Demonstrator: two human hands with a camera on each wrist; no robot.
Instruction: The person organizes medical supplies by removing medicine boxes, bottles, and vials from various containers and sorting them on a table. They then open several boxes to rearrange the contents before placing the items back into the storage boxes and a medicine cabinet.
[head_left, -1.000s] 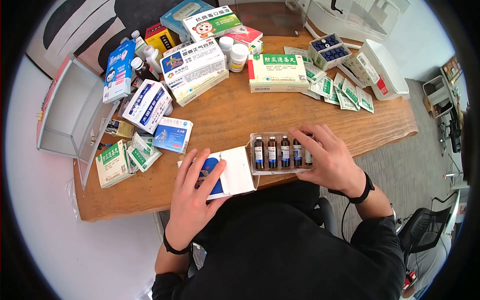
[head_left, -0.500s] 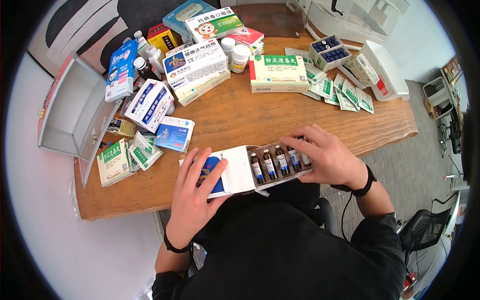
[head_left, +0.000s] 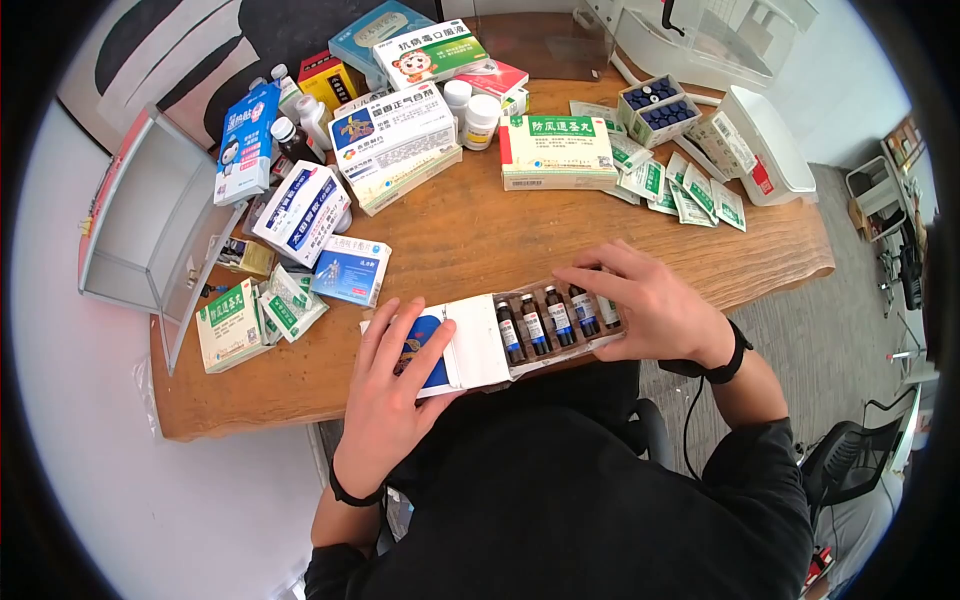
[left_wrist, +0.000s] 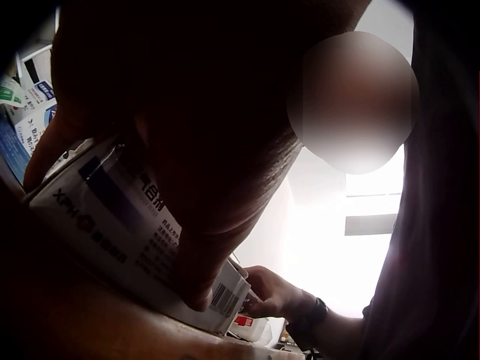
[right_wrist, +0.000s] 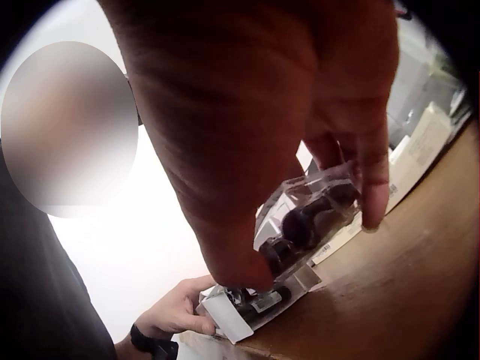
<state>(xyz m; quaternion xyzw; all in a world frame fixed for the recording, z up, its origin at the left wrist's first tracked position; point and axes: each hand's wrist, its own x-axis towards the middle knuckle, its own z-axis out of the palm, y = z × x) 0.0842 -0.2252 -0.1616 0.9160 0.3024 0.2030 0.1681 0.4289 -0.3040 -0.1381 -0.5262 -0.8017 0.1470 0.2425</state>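
My left hand (head_left: pixel 385 400) grips a white and blue medicine box (head_left: pixel 478 350) at the table's front edge, thumb on the near side and fingers across the top. The box's right end is open, its white flap raised in the right wrist view. My right hand (head_left: pixel 665 310) holds the right end of a clear plastic tray (right_wrist: pixel 322 184), fingers on the far side and thumb on the near side. Several small brown glass vials (head_left: pixel 558 312) with white and blue labels lie side by side in it. The tray sits slanted, its left end at the box's opening.
Medicine boxes, bottles and green-white sachets (head_left: pixel 295 310) crowd the left and back of the table (head_left: pixel 480 230). A green and cream box (head_left: pixel 560 155) stands behind the hands. At the back right are a carton of blue-capped vials (head_left: pixel 660 108), more sachets and a white bin (head_left: pixel 775 145).
My right hand has tilted the tray of vials and moved it left, closer against the box's open end. My left hand has stayed on the box in nearly the same place.
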